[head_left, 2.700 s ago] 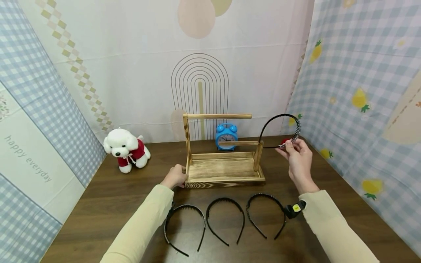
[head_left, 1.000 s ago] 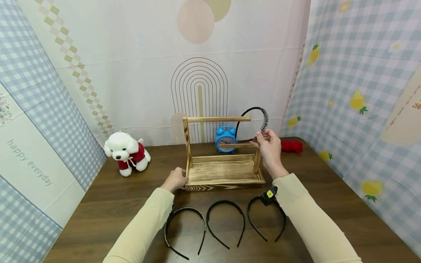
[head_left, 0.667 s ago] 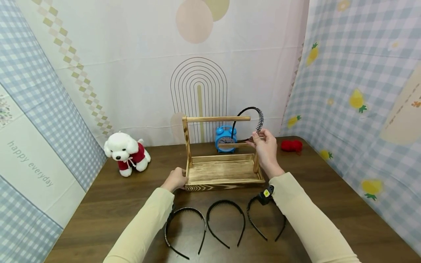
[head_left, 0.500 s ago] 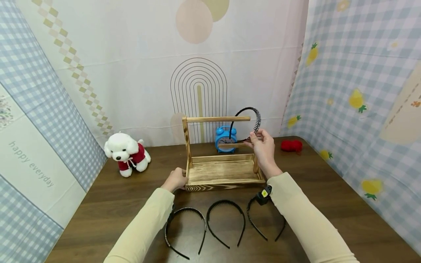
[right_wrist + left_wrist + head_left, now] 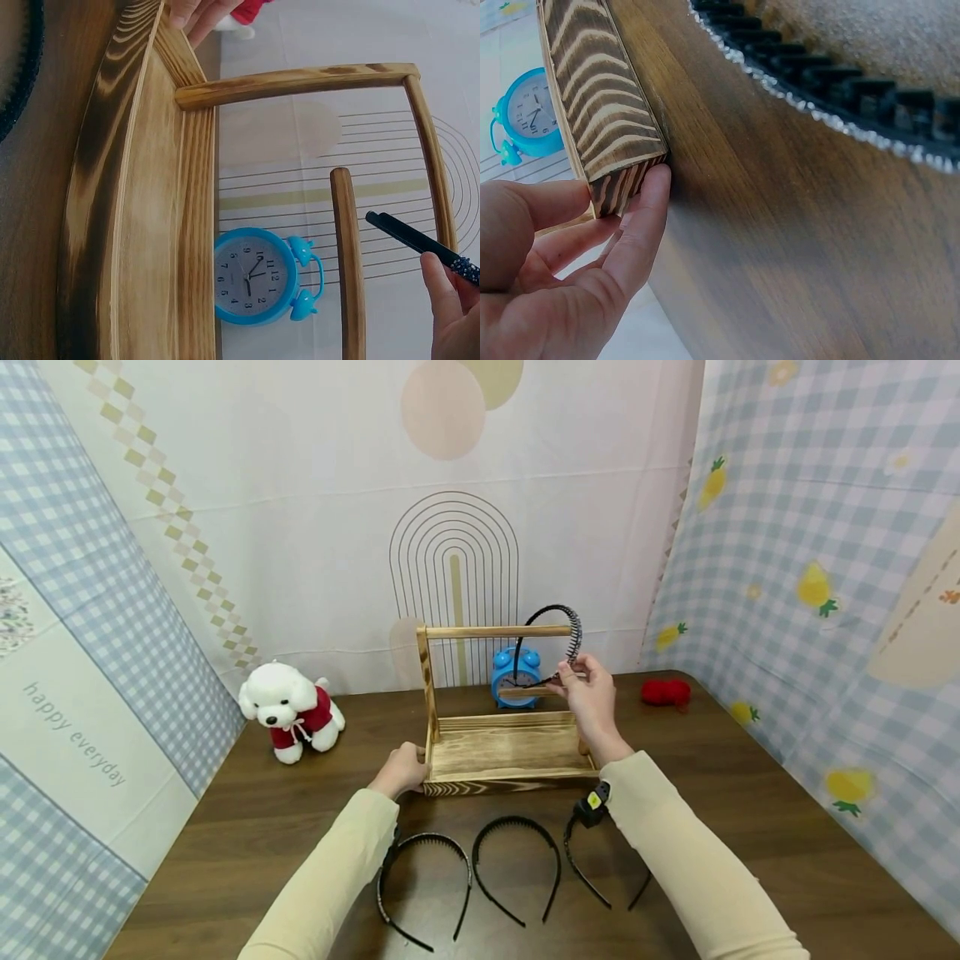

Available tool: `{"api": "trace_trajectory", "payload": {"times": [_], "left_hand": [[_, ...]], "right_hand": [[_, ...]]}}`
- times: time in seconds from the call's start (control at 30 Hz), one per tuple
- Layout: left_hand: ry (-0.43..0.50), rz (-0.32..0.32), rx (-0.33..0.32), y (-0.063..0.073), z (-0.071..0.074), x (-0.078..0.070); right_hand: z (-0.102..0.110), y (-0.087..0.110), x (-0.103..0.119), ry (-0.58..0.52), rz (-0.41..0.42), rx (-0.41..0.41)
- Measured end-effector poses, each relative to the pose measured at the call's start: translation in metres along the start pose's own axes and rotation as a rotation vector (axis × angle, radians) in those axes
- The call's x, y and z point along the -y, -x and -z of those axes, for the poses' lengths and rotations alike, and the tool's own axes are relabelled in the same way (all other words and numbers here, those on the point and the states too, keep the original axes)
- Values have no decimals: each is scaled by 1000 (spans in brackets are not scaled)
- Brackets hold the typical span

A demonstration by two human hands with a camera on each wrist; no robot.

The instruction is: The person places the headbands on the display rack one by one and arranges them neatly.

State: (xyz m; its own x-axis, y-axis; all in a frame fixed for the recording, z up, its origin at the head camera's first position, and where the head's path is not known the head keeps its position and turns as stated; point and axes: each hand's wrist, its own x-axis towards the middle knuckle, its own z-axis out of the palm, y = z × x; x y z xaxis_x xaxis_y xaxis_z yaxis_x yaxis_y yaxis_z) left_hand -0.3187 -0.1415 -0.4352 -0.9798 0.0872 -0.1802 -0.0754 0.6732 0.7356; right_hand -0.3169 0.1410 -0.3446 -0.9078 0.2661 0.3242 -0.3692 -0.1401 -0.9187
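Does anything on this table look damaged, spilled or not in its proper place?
No, nothing stands out. The wooden rack stands upright, three headbands lie in a row, the plush dog and blue clock stand upright, and no spill or break shows.

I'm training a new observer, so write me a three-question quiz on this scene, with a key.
1. How many headbands lie on the table?
2. True or false: the right hand is holding the red yarn bundle.
3. Which stands behind the wooden rack? A) plush dog B) blue twin-bell alarm clock C) red yarn bundle

Key: 1. Three. 2. False; it pinches another headband. 3. B.
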Motion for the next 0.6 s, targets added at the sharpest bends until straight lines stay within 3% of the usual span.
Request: {"api": "trace_trajectory", "payload": {"times": [0.2, 0.6], "left_hand": [[3, -1, 2, 0, 0, -1], [15, -5, 1, -1, -1, 2]], "right_hand": [[-6, -2, -1, 107, -61, 13], [-20, 0, -2, 163, -95, 48]]}}
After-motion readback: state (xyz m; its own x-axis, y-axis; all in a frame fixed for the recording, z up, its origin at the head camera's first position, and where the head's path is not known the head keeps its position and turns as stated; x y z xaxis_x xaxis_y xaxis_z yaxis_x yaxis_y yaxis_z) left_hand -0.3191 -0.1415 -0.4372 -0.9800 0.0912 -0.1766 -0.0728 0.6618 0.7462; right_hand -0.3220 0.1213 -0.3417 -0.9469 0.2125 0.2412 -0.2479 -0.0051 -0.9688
